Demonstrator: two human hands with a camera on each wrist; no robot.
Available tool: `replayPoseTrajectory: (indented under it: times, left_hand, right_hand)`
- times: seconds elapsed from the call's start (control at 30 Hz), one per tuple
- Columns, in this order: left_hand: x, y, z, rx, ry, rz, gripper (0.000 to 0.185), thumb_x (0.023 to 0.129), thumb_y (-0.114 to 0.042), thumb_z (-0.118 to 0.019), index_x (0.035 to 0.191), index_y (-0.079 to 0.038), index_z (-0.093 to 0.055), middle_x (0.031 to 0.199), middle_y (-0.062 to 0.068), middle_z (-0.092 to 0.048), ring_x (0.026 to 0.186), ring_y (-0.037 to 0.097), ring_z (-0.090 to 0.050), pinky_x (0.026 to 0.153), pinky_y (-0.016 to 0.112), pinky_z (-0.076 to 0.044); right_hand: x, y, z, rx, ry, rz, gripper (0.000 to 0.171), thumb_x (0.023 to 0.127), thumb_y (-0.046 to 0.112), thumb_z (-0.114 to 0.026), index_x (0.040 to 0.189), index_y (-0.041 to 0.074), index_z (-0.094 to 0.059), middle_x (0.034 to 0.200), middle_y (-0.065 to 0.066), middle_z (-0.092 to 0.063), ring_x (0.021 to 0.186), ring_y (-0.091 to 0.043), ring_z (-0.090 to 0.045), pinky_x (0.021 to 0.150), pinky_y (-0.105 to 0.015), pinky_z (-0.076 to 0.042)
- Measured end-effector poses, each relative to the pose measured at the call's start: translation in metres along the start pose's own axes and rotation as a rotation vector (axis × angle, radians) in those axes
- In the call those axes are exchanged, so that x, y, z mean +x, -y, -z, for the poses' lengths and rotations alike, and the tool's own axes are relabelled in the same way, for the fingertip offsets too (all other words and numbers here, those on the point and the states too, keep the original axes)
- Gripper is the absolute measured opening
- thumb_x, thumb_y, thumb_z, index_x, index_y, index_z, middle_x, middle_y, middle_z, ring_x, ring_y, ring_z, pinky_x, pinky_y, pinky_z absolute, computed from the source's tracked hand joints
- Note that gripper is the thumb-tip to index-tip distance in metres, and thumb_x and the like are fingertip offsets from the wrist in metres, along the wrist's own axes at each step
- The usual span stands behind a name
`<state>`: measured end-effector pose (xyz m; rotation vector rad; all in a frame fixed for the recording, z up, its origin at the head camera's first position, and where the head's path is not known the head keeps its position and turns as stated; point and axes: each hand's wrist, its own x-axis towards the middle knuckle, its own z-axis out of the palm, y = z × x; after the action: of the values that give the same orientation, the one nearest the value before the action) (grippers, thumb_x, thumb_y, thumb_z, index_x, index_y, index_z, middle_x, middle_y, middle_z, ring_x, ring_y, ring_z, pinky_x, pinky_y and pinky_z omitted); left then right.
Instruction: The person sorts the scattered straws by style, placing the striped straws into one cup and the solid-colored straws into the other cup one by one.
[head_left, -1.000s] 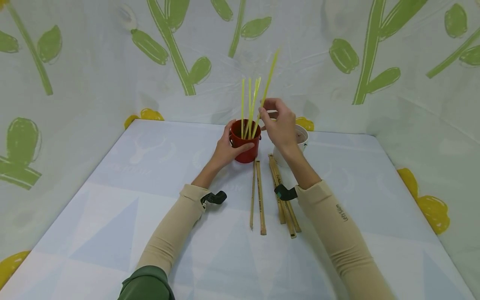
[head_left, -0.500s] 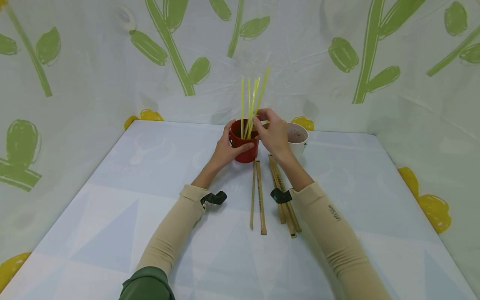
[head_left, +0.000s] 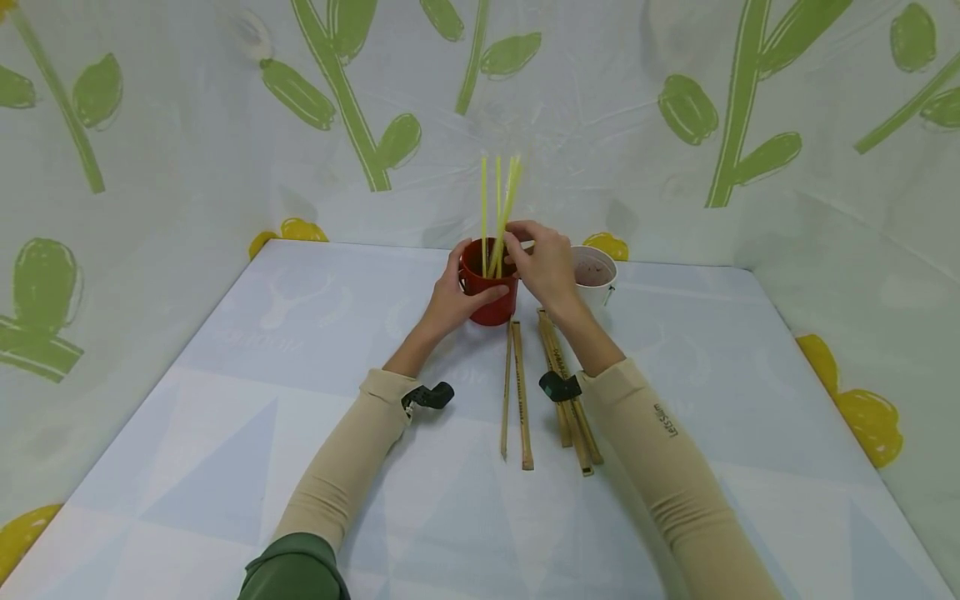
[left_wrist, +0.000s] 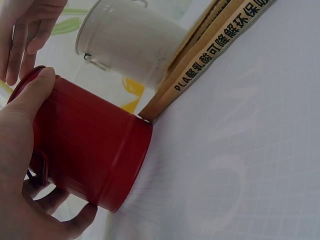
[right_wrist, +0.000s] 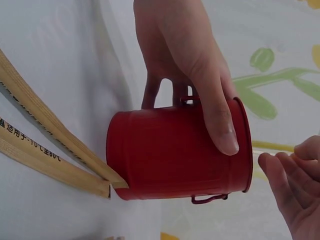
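My left hand (head_left: 448, 302) grips a small red metal bucket (head_left: 491, 310) standing upright on the table, its thumb along the near side and fingers around the far left side. Several thin yellow-green straws (head_left: 484, 196) stand in the bucket, their tops well above its rim. At the bucket's right rim is my right hand (head_left: 547, 265), its fingertips beside the straws. In the right wrist view, the thumb and fingers of the right hand (right_wrist: 295, 175) look parted, close to a straw (right_wrist: 272, 146). The straws' lower ends are hidden inside the bucket.
A white bucket (head_left: 596, 279) stands just right of the red one, behind the right hand. Paper straw wrappers (head_left: 521, 400) printed with dark text lie in front of the red bucket, and several more wrappers (head_left: 573, 429) lie under the right forearm. A leaf-patterned sheet (head_left: 600, 125) rises behind the table.
My right hand has moved down and left to the red bucket. The straw it held has gone lower into the bucket and now stands among the others, its top blurred. The left hand stays put.
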<state>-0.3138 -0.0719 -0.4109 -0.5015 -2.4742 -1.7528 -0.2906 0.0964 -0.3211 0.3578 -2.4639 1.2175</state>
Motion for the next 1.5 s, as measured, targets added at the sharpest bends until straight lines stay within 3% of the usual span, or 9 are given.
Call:
replayPoseTrajectory:
  times: [0.37,0.63,0.7,0.87,0.93,1.1,1.23,1.37,1.5]
  left_hand:
    - [0.000,0.000,-0.001,0.003,0.001,0.000,0.091,0.083,-0.042,-0.076,0.152,-0.037,-0.017,0.150,-0.001,-0.042,0.136,0.018,-0.043,0.110,0.044,-0.044]
    - [0.001,-0.003,-0.001,-0.013,0.010,0.008,0.094,0.083,-0.038,-0.077,0.155,-0.028,-0.016,0.152,0.000,-0.040,0.137,0.020,-0.042,0.112,0.047,-0.042]
    - [0.000,-0.007,0.000,-0.022,0.014,0.011,0.094,0.084,-0.035,-0.076,0.155,-0.027,-0.015,0.152,0.002,-0.040,0.138,0.023,-0.042,0.113,0.048,-0.040]
    - [-0.012,-0.034,0.006,-0.019,0.034,0.019,0.091,0.086,-0.026,-0.075,0.155,-0.021,-0.016,0.153,0.009,-0.040,0.138,0.028,-0.042,0.113,0.050,-0.039]
    - [-0.012,-0.031,0.005,-0.010,0.027,0.015,0.091,0.085,-0.030,-0.075,0.155,-0.026,-0.017,0.152,0.007,-0.041,0.137,0.026,-0.043,0.112,0.048,-0.040]
    - [0.001,-0.001,0.000,-0.001,-0.003,0.003,0.091,0.081,-0.043,-0.077,0.151,-0.040,-0.018,0.150,-0.003,-0.042,0.135,0.018,-0.044,0.110,0.045,-0.043]
    - [0.001,0.000,0.001,-0.002,0.004,0.000,0.092,0.083,-0.041,-0.077,0.153,-0.034,-0.018,0.151,-0.001,-0.041,0.136,0.020,-0.043,0.110,0.047,-0.043]
    - [0.000,0.000,0.002,-0.004,0.008,0.002,0.092,0.083,-0.041,-0.077,0.153,-0.032,-0.018,0.151,-0.002,-0.041,0.137,0.020,-0.042,0.110,0.048,-0.042]
    - [0.001,-0.001,0.002,0.005,0.006,0.013,0.092,0.081,-0.043,-0.077,0.152,-0.038,-0.019,0.151,-0.002,-0.041,0.137,0.020,-0.043,0.109,0.046,-0.044]
  right_hand:
    - [0.000,-0.001,0.002,0.009,-0.008,0.007,0.028,0.099,0.021,-0.058,0.119,0.005,-0.068,0.109,-0.012,-0.073,0.078,-0.023,-0.074,0.060,-0.027,-0.059]
    - [-0.007,-0.010,0.011,0.076,0.000,0.023,0.026,0.098,0.022,-0.060,0.117,0.006,-0.068,0.104,-0.013,-0.073,0.079,-0.024,-0.073,0.059,-0.023,-0.058]
    - [-0.009,-0.012,0.015,0.080,0.001,0.028,0.026,0.098,0.022,-0.060,0.116,0.006,-0.068,0.103,-0.012,-0.073,0.078,-0.022,-0.072,0.058,-0.023,-0.057]
    - [-0.018,-0.017,0.028,0.060,0.000,0.004,0.027,0.098,0.027,-0.060,0.118,0.010,-0.067,0.105,-0.008,-0.072,0.078,-0.017,-0.070,0.060,-0.021,-0.057]
    - [-0.021,-0.019,0.033,0.070,-0.007,-0.004,0.027,0.097,0.026,-0.061,0.117,0.009,-0.067,0.105,-0.009,-0.072,0.077,-0.017,-0.070,0.060,-0.020,-0.057]
    - [-0.029,-0.026,0.042,0.097,-0.027,0.009,0.025,0.096,0.025,-0.063,0.114,0.009,-0.069,0.103,-0.008,-0.073,0.076,-0.018,-0.070,0.060,-0.027,-0.059]
    - [-0.035,-0.030,0.047,0.100,-0.036,0.018,0.025,0.096,0.027,-0.062,0.114,0.010,-0.069,0.103,-0.007,-0.072,0.076,-0.017,-0.071,0.062,-0.035,-0.060]
    - [-0.038,-0.033,0.051,0.094,-0.043,0.021,0.027,0.096,0.027,-0.063,0.112,0.007,-0.069,0.104,-0.009,-0.072,0.078,-0.020,-0.071,0.058,-0.023,-0.058]
    - [-0.038,-0.036,0.057,0.078,-0.052,0.045,0.028,0.094,0.028,-0.066,0.112,0.006,-0.069,0.103,-0.010,-0.073,0.081,-0.023,-0.072,0.056,-0.016,-0.055]
